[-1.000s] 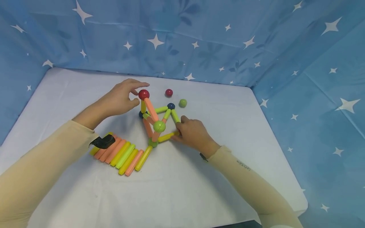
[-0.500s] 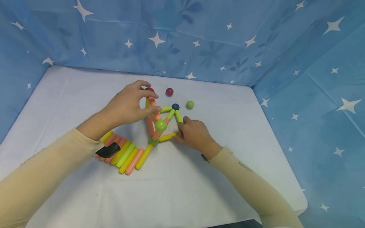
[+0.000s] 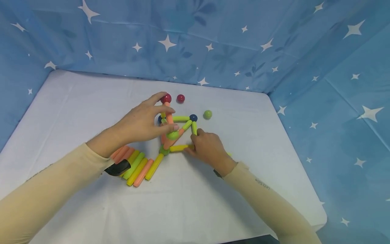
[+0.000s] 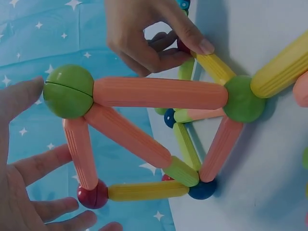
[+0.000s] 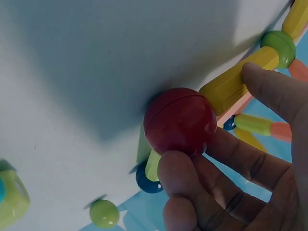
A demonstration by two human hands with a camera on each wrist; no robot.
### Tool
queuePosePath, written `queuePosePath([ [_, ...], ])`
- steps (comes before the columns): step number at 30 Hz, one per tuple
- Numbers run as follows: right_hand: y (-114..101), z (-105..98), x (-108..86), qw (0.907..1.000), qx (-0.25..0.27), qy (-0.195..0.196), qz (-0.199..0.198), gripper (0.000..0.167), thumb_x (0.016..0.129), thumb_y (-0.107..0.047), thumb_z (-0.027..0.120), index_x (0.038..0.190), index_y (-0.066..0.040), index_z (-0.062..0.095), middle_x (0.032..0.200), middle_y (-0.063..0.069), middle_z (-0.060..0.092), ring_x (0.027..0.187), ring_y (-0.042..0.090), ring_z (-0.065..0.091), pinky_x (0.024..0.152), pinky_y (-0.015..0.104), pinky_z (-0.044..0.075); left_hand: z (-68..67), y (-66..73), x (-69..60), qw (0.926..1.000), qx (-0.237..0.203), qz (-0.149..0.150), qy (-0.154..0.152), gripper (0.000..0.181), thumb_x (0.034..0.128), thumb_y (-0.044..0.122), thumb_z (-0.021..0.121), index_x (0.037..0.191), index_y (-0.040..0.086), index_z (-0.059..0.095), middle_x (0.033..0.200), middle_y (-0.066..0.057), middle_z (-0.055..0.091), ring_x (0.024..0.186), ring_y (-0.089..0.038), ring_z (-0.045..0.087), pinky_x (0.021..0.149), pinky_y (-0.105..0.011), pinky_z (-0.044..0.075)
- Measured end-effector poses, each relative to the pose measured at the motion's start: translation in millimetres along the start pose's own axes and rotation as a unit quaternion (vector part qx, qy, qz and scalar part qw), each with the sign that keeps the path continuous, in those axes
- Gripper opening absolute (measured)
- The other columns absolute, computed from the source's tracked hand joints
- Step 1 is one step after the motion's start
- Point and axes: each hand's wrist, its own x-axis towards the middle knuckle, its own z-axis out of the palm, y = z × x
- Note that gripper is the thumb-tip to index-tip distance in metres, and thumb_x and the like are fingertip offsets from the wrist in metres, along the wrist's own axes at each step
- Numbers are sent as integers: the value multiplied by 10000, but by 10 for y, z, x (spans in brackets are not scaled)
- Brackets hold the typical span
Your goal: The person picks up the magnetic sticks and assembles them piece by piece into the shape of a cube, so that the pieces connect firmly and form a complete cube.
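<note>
A frame of ribbed rods and coloured balls stands on the white table. My left hand (image 3: pixel 137 122) is spread at its raised part: the thumb touches a green ball (image 4: pixel 67 91), and other fingers reach an orange rod (image 4: pixel 79 149) near the upper red ball (image 3: pixel 166 98). At the base, my right hand (image 3: pixel 208 149) grips a corner, its thumb on a yellow rod (image 5: pixel 236 82) and its fingers curled under a red ball (image 5: pixel 180 120). Dark blue balls (image 3: pixel 193 118) join further base rods. The head view hides the right hand's ball.
Left of the frame's front corner lies a row of loose orange, yellow and green rods (image 3: pixel 143 173), partly covered by the left sleeve. Behind the frame are a loose red ball (image 3: pixel 180 98) and a loose green ball (image 3: pixel 208 114). A blue star-patterned curtain (image 3: pixel 195 40) borders the table.
My left hand has moved right, closing in on the frame. The upper red ball and rear blue balls have shifted right, and the loose green ball has moved right too. My right hand keeps its grip.
</note>
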Motion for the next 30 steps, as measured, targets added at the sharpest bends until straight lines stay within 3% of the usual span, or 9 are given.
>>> queuePosePath([
  [4,-29,-2,-29,9999,-84,11,-53,436,903,-558,693,848,-127,672,712,3,478,545,141,483,505,266,402,17,-33,-8,9999,-83,129,49,611,881,629,676,1352,240,669,1653,-37,204,1445,-351,318,1066,-620,365],
  [7,-53,-21,-44,9981,-260,388,-393,414,888,-542,724,879,-129,688,754,7,506,583,140,480,559,290,407,26,-54,-12,9987,-317,366,134,512,885,566,713,1288,251,710,1645,-33,225,1461,-346,283,1086,-616,341],
  [9,-97,-48,-48,9919,-242,791,-964,346,884,-483,754,904,-141,707,797,6,561,634,139,519,601,300,417,30,-67,-17,9971,-474,568,174,426,893,506,738,1234,252,740,1636,-32,251,1471,-338,264,1103,-605,322],
  [11,-175,-80,-47,9788,-115,1094,-1728,278,883,-408,781,980,-152,733,885,5,624,721,140,573,663,297,453,30,-69,-25,9951,-579,776,221,340,897,449,759,1174,252,768,1618,-21,296,1473,-328,260,1109,-597,315],
  [13,-284,-109,-39,9638,24,1083,-2435,255,895,-340,781,1076,-168,730,1009,4,668,810,140,622,717,284,488,28,-65,-31,9932,-626,945,257,269,894,402,780,1116,251,793,1585,-11,359,1466,-316,276,1111,-590,315],
  [15,-399,-118,-34,9550,92,802,-2854,328,911,-322,770,1205,-194,700,1102,2,670,860,138,650,768,268,516,30,-56,-31,9917,-660,1068,263,205,891,367,793,1056,247,811,1528,-1,442,1441,-301,322,1106,-581,325],
  [20,-607,-59,-1,9540,-184,164,-2988,419,964,-323,700,1362,-219,623,1136,-26,673,889,115,638,778,212,507,37,-58,-33,9859,-806,1447,244,132,890,277,806,1003,211,826,1313,-19,614,1302,-268,483,1070,-547,374],
  [26,-651,-20,10,9507,-327,249,-3075,201,984,-240,679,1174,-177,670,999,-29,632,822,106,573,714,209,460,34,-79,-46,9832,-888,1572,269,119,888,240,810,994,187,826,1214,-17,648,1283,-259,500,1054,-537,379],
  [30,-616,-57,-2,9455,-567,221,-3199,235,948,-245,741,1174,-188,709,1073,-17,649,878,112,616,780,223,500,31,-85,-49,9846,-882,1493,236,131,893,253,805,1006,191,826,1222,-16,649,1335,-265,464,1073,-554,364],
])
